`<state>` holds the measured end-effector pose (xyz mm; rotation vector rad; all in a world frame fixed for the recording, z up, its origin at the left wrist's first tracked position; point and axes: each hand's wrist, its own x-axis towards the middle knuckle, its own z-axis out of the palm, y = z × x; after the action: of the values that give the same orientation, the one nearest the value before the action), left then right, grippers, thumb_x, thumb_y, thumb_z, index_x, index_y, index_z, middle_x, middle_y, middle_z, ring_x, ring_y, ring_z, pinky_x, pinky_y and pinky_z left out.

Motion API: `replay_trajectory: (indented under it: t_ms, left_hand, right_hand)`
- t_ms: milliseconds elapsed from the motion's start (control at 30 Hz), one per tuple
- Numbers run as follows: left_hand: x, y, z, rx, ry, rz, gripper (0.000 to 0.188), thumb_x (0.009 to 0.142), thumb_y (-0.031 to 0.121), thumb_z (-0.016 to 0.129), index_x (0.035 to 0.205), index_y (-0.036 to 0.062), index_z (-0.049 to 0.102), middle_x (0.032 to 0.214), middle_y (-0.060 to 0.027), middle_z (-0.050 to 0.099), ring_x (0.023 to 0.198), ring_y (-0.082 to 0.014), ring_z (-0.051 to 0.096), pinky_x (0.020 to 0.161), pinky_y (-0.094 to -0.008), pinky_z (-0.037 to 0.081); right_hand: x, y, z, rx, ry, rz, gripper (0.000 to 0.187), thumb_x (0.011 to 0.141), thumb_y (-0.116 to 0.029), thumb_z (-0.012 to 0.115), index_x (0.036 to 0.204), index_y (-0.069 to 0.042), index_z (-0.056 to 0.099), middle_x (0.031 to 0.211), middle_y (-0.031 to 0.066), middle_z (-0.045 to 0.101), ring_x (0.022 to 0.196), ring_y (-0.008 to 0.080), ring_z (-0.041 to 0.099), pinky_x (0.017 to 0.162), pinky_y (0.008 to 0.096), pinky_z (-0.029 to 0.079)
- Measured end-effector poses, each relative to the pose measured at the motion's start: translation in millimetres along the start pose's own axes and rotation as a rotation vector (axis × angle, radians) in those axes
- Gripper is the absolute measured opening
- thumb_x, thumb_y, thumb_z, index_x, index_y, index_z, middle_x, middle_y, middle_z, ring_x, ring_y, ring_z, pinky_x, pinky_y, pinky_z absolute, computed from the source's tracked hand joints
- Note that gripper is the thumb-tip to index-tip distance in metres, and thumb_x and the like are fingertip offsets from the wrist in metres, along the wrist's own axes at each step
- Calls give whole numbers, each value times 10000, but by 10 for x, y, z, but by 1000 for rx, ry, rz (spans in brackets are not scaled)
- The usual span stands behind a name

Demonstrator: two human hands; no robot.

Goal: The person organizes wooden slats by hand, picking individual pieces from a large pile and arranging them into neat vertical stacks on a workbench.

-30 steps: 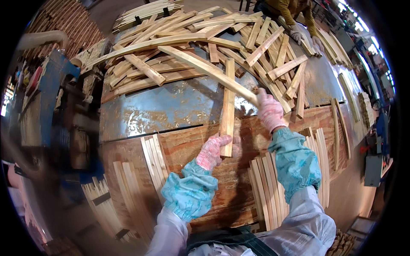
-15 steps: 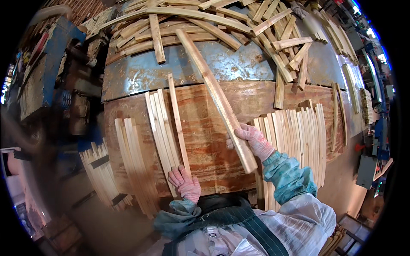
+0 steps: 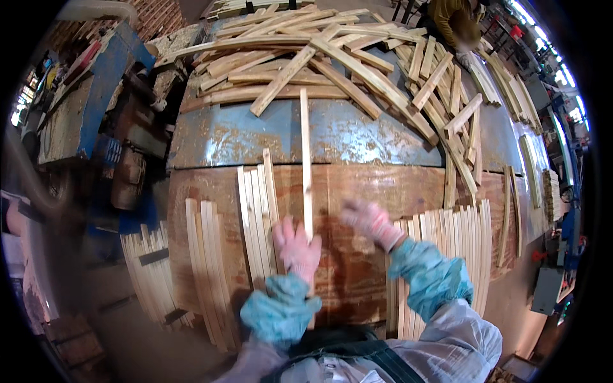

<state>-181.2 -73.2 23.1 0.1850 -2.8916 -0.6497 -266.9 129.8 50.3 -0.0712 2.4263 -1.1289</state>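
My left hand [image 3: 299,250], in a pinkish knit glove, rests over the near part of a narrow pale wood strip [image 3: 306,159], fingers spread and thumb on its right side. That strip runs away from me, its far end by the pile. Left of it lies a row of wood strips [image 3: 257,210], side by side. My right hand [image 3: 373,223], gloved alike, hovers over the brown plywood tabletop [image 3: 351,274]; it is blurred, with fingers stretched leftward and nothing in them. Close to its wrist is a wider row of strips [image 3: 447,242].
A jumbled pile of wood strips [image 3: 268,70] covers the far side of a blue-grey metal surface [image 3: 255,131]. More strips [image 3: 209,262] lie at the left. Dusty blue machinery [image 3: 96,96] stands further left. A co-worker [image 3: 456,22] is at the far right, by the pile.
The wood strip has left my right hand. My left hand has moved right, onto a strip standing apart from the left row. A broad strip now lies across the pile. The view has shifted.
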Motion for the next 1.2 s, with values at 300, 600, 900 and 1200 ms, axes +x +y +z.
replay_trajectory:
  t_ms: [300,600,900,1200]
  left_hand:
    - [-338,-371,-461,278,-286,57,686,737,272,639,1355,59,429,1368,-230,398,1219,-448,407,1042,-576,331]
    - [927,57,-104,-160,-169,134,674,784,368,690,1360,76,495,1375,-193,455,1261,-374,438,1083,-471,373]
    - [1681,432,340,-1870,-720,-735,354,924,144,648,1245,19,564,1123,-119,661,885,-258,679,796,-391,585]
    - [1002,195,-152,-1329,-565,-496,504,878,206,700,1314,11,540,1207,-131,623,1202,-264,542,1024,-375,452]
  right_hand:
    - [2346,790,-1827,-900,799,122,561,774,-193,612,1316,-124,486,1256,113,557,1188,307,534,964,396,465]
    - [2498,314,-2385,-688,368,289,367,908,-262,543,1180,-32,630,1090,162,697,1000,307,677,894,395,521]
    - [2040,-221,-964,31,-76,-214,582,890,-402,686,1322,-32,566,1228,143,654,1109,240,627,967,343,494]
    - [2845,154,-1301,-686,391,73,784,824,-423,685,1490,-179,349,1344,179,552,1231,332,549,1026,434,447]
